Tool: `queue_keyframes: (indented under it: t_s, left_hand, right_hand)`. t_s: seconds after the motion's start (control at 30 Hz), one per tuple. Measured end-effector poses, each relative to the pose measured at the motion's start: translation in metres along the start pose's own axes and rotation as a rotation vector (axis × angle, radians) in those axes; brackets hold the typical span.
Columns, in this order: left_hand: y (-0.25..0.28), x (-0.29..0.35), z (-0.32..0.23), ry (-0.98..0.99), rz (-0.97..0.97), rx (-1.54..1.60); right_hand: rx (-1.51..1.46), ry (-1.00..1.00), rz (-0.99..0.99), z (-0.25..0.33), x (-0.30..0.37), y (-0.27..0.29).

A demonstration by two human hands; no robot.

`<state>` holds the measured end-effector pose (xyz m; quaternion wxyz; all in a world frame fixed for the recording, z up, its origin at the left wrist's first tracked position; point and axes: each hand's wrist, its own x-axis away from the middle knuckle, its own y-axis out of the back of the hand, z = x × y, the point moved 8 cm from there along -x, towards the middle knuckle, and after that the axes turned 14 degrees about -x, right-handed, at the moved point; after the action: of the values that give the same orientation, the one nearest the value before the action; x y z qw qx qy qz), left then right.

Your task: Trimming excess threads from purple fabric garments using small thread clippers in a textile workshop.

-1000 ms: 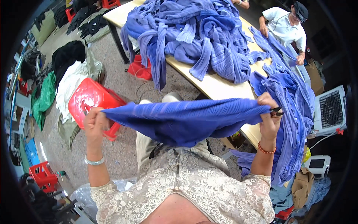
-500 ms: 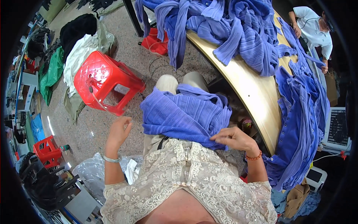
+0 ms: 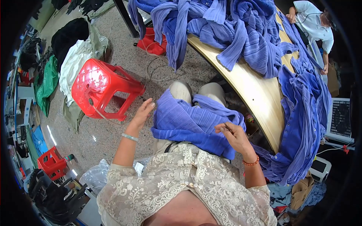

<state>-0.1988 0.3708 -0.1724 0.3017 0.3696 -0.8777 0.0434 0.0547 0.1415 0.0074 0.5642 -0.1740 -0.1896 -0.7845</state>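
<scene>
A purple pleated garment (image 3: 184, 118) lies bunched across my lap, with a plainer, darker band along its near edge. My left hand (image 3: 142, 112) hovers just beside the garment's left edge, fingers apart and holding nothing. Over the garment's right part is my right hand (image 3: 234, 138), its thumb and fingers pinched together. Between them shows the dark tip of a small slim thing, possibly a tool, mostly hidden by the fingers.
At my right, a curved wooden table (image 3: 260, 101) carries heaped purple garments (image 3: 249, 41) and a row of eyeleted ones (image 3: 298, 120). A red stool (image 3: 98, 84) stands at left. Plastic wrap (image 3: 96, 175) lies near my left elbow. A co-worker (image 3: 315, 24) is beyond the table.
My left hand has moved right and away from me, toward the garment. My right hand has lifted off the cloth's near edge. The view and my lap have shifted slightly.
</scene>
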Motion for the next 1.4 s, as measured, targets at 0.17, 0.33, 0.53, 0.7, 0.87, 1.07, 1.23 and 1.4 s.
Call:
queue_keyframes:
  t_s: [0.17, 0.33, 0.53, 0.7, 0.87, 1.07, 1.23, 1.4]
  left_hand:
    - [-0.031, -0.028, 0.043, 0.246, 0.161, 0.129]
    - [-0.073, -0.060, 0.044, 0.067, 0.336, 0.452]
    - [-0.053, -0.047, 0.053, -0.031, 0.217, 0.378]
    - [-0.012, -0.003, 0.016, -0.132, 0.055, 0.404]
    - [-0.020, 0.029, -0.027, -0.036, 0.215, 0.499]
    - [-0.031, 0.045, -0.072, -0.213, 0.223, 0.235]
    - [-0.035, 0.054, -0.086, -0.299, 0.174, 0.077]
    - [-0.038, 0.078, -0.116, -0.353, 0.196, 0.112]
  right_hand:
    - [0.035, 0.032, 0.052, 0.003, -0.015, -0.016]
    - [0.071, 0.043, 0.097, -0.009, -0.026, -0.026]
    - [0.109, 0.093, 0.117, -0.014, -0.032, -0.015]
    - [0.114, 0.179, 0.153, -0.004, -0.048, -0.016]
    - [-0.010, 0.232, 0.233, -0.001, -0.072, -0.045]
    - [-0.179, 0.231, 0.250, 0.004, -0.106, -0.069]
    - [-0.216, 0.164, 0.286, 0.001, -0.129, -0.082]
    - [-0.317, 0.209, 0.468, 0.008, -0.134, -0.100]
